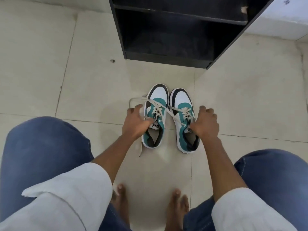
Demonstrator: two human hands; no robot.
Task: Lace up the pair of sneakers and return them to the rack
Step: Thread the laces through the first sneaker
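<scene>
Two white, teal and black sneakers stand side by side on the tiled floor, toes toward the rack. My left hand (135, 121) grips the left sneaker (157, 99) at its tongue, thumb inside the opening. My right hand (205, 123) grips the right sneaker (181, 100) the same way at its outer side. Cream laces (141, 99) run through the eyelets of both shoes; the left shoe's loose ends loop out to the left and one trails back across the floor (140, 150). The black shoe rack (168, 57) stands just beyond the toes.
The rack's low shelves look dark and hold nothing I can make out. A white wall or cabinet (283, 19) borders the rack on the right. My knees in blue jeans and my bare feet (176, 207) are at the bottom of the view.
</scene>
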